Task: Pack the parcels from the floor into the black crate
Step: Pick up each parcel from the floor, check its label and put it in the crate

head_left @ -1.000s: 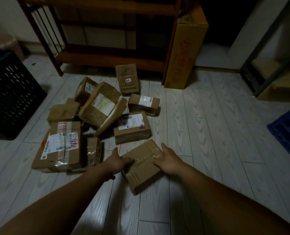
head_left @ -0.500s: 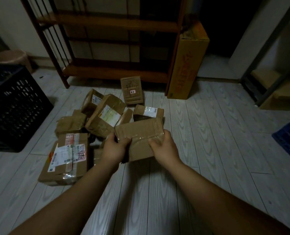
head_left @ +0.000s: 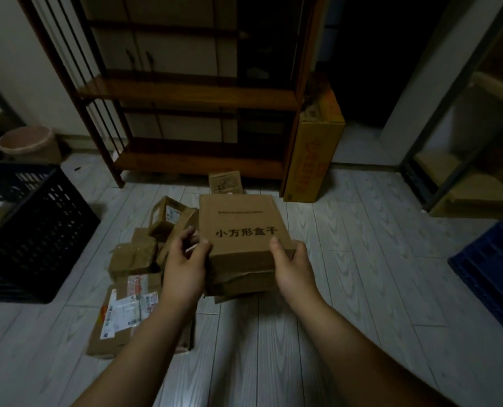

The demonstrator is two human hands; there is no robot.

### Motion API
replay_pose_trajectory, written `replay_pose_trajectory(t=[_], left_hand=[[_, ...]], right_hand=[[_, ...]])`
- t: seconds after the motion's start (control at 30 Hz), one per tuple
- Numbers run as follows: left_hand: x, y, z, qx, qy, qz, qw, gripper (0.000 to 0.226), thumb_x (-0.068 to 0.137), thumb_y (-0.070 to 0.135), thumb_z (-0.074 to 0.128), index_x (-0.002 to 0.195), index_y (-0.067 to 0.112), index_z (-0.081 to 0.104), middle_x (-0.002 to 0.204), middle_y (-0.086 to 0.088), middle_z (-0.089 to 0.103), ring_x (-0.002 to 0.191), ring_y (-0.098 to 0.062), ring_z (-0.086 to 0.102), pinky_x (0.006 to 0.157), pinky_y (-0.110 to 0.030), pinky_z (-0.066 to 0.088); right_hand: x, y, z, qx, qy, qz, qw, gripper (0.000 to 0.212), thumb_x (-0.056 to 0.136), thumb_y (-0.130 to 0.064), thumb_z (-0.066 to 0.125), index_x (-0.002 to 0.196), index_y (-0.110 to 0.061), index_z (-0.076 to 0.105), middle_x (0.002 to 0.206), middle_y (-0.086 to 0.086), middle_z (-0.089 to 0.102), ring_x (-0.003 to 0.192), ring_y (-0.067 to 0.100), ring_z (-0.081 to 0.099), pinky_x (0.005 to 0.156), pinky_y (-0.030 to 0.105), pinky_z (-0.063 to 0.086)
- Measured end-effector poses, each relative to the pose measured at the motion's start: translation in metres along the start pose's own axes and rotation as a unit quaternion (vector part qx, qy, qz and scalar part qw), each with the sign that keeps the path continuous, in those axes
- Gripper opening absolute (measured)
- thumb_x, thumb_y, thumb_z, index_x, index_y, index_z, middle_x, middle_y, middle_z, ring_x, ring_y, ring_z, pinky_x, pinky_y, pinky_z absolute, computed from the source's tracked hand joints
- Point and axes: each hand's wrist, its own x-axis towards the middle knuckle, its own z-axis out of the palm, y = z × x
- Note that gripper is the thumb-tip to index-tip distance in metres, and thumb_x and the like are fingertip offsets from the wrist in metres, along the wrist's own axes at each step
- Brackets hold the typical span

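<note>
Plank floor [head_left: 362, 274] | left hand [head_left: 185, 267] + right hand [head_left: 293, 267]: fingers [head_left: 190, 234] grip parcel [head_left: 241, 227] (print upward)

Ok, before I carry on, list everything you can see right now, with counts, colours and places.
held parcel: one, brown with black print, held above the pile
floor parcels: at least five, brown, piled left of centre
black crate: one, black, far left on floor
blue crate: one, blue, right edge
shelf unit: one, brown wood, at back
tall carton: one, yellow, right of shelf unit
bin: one, pale pink, back left
left hand: grips held parcel's left edge
right hand: grips its near right corner
</note>
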Motion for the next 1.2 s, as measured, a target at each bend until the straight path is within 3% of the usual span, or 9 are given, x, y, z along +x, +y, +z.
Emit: replay_pose_trajectory(t=[0.13,0.3,0.37,0.43,0.6,0.7,0.87,1.0,1.2], left_hand=[[-0.034,0.112,-0.027,0.018,-0.032,-0.007,0.999,0.039,0.094,0.019,0.048,0.132,0.031,0.044,0.102,0.014,0.060,0.095,-0.008,0.061,0.072,-0.025,0.051],[-0.086,0.270,-0.072,0.032,-0.054,-0.016,0.998,0.041,0.093,0.006,0.049,0.130,0.022,0.048,0.106,0.007,0.063,0.093,-0.011,0.065,0.070,-0.022,0.052],[-0.109,0.331,-0.090,0.029,-0.055,-0.015,0.998,0.037,0.092,0.003,0.049,0.121,0.026,0.051,0.108,0.004,0.063,0.086,-0.006,0.066,0.065,-0.020,0.053],[-0.130,0.383,-0.105,0.015,-0.055,-0.013,0.998,0.037,0.092,0.003,0.049,0.121,0.026,0.050,0.109,0.004,0.063,0.084,-0.004,0.067,0.062,-0.019,0.054],[-0.170,0.479,-0.131,0.002,-0.081,0.032,0.996,0.037,0.092,0.009,0.052,0.111,0.041,0.050,0.111,0.008,0.062,0.104,-0.012,0.062,0.078,-0.026,0.052],[-0.196,0.513,-0.134,-0.009,-0.095,0.055,0.994,0.038,0.092,0.012,0.053,0.119,0.040,0.049,0.111,0.009,0.062,0.101,-0.010,0.063,0.070,-0.022,0.054],[-0.234,0.548,-0.130,-0.036,-0.079,0.089,0.992,0.043,0.094,0.009,0.050,0.129,0.032,0.045,0.108,0.012,0.060,0.104,-0.011,0.060,0.086,-0.031,0.051],[-0.249,0.561,-0.136,-0.038,-0.069,0.124,0.989,0.041,0.093,0.009,0.051,0.123,0.036,0.047,0.108,0.012,0.061,0.101,-0.010,0.062,0.081,-0.027,0.051],[-0.238,0.567,-0.173,-0.032,-0.073,0.139,0.987,0.044,0.089,0.011,0.056,0.117,0.045,0.052,0.116,0.012,0.063,0.109,-0.012,0.061,0.089,-0.035,0.052]], right_hand=[[-0.053,-0.107,-0.012,0.002,-0.037,-0.004,0.999,0.028,0.093,-0.039,0.053,0.117,-0.034,0.040,0.100,-0.018,0.056,0.094,0.004,0.056,0.072,0.021,0.044],[-0.131,-0.249,-0.023,0.002,-0.060,-0.029,0.998,0.040,0.092,-0.026,0.057,0.127,-0.034,0.040,0.114,-0.012,0.057,0.096,0.000,0.056,0.057,0.007,0.046],[-0.165,-0.301,-0.024,-0.006,-0.058,-0.037,0.998,0.044,0.089,-0.028,0.058,0.129,-0.037,0.040,0.120,-0.008,0.055,0.104,0.007,0.056,0.069,0.012,0.047],[-0.199,-0.353,-0.025,-0.001,-0.054,-0.052,0.997,0.042,0.090,-0.023,0.057,0.126,-0.038,0.041,0.111,-0.015,0.057,0.102,0.004,0.057,0.073,0.014,0.045],[-0.261,-0.450,-0.038,0.015,-0.049,-0.111,0.993,0.042,0.093,-0.019,0.055,0.126,-0.038,0.037,0.103,-0.023,0.054,0.092,-0.005,0.053,0.070,0.012,0.043],[-0.286,-0.475,-0.052,0.033,-0.048,-0.138,0.989,0.043,0.093,-0.019,0.056,0.127,-0.037,0.037,0.106,-0.020,0.054,0.096,-0.003,0.054,0.072,0.014,0.046],[-0.313,-0.508,-0.073,0.035,-0.059,-0.198,0.978,0.040,0.092,-0.019,0.057,0.124,-0.035,0.039,0.105,-0.022,0.054,0.096,-0.004,0.053,0.079,0.017,0.046],[-0.328,-0.523,-0.076,0.039,-0.065,-0.225,0.971,0.043,0.092,-0.021,0.059,0.127,-0.035,0.038,0.109,-0.018,0.054,0.104,0.005,0.054,0.090,0.029,0.048],[-0.338,-0.537,-0.052,0.049,-0.085,-0.237,0.967,0.047,0.091,-0.019,0.059,0.131,-0.032,0.038,0.107,-0.021,0.053,0.106,0.004,0.054,0.091,0.031,0.049]])
